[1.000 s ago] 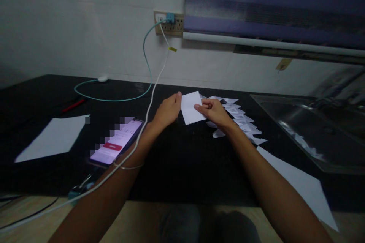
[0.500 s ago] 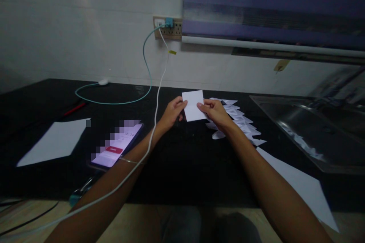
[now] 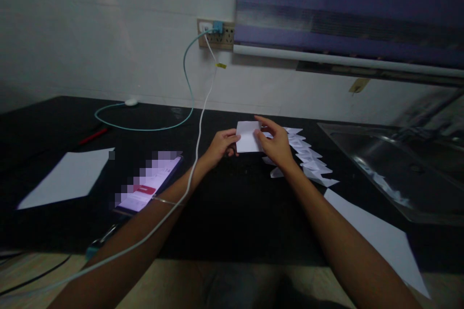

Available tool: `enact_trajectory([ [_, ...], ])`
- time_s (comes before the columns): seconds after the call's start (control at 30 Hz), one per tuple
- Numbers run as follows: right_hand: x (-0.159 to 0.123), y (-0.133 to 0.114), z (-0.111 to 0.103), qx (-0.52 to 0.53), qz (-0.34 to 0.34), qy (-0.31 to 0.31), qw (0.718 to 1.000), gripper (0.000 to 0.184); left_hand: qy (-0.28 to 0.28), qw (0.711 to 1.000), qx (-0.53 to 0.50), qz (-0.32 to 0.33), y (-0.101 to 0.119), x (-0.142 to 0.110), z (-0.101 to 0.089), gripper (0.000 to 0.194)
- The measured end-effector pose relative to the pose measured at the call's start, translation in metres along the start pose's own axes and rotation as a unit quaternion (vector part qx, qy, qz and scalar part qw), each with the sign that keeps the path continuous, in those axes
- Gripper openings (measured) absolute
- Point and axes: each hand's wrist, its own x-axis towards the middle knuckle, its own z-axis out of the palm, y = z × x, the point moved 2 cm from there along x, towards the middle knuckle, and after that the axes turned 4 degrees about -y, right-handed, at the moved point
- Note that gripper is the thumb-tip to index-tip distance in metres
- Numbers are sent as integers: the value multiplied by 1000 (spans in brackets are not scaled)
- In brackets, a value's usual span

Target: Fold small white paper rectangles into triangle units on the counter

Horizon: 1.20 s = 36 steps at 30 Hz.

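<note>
A small white paper rectangle (image 3: pixel 247 136) is held between both hands above the black counter (image 3: pixel 224 203). My left hand (image 3: pixel 220 145) pinches its left edge with fingers closed. My right hand (image 3: pixel 276 142) covers its right side, fingers curled over the top edge. Just right of my right hand lies a row of several folded white paper triangles (image 3: pixel 308 159).
A lit phone (image 3: pixel 148 183) lies left of my forearm, with a white cable (image 3: pixel 195 149) running from the wall socket (image 3: pixel 214 34). White sheets lie at left (image 3: pixel 67 176) and right (image 3: pixel 377 236). A steel sink (image 3: pixel 391 169) sits at right. A teal cable (image 3: pixel 145 123) and a red pen (image 3: pixel 92 136) are behind.
The paper has come down from upright to lower and flatter, looking shorter. My right hand's fingers have moved over its top edge; my left hand keeps its pinch.
</note>
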Motion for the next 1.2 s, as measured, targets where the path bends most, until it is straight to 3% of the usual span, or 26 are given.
enact_trajectory([
  [0.17,-2,-6,-3,-26,-11,22,999,29,-35,997,-50,-40,11,-8,7,29],
  [0.3,1,-2,-4,23,-8,31,999,27,-57,996,-53,-39,14,-8,9,22],
  [0.47,6,13,-3,154,77,-14,985,54,-11,998,-69,-6,1,-1,2,30],
  [0.6,6,19,-2,168,104,-29,980,37,0,997,-79,7,5,-5,-1,31],
  [0.67,5,18,-4,175,95,-13,980,28,-18,994,-105,-8,10,-7,-2,36],
  [0.8,4,6,-6,184,44,-26,982,14,-60,986,-140,-73,8,-5,-2,74],
  [0.93,5,0,-4,169,-3,-32,985,11,-141,979,-87,-123,-4,-3,5,60],
  [1.07,5,5,-1,185,2,-31,982,8,-174,982,-23,-71,-4,-6,12,55],
  [1.2,6,11,2,199,76,-23,977,30,-126,992,21,-1,4,-6,13,52],
])
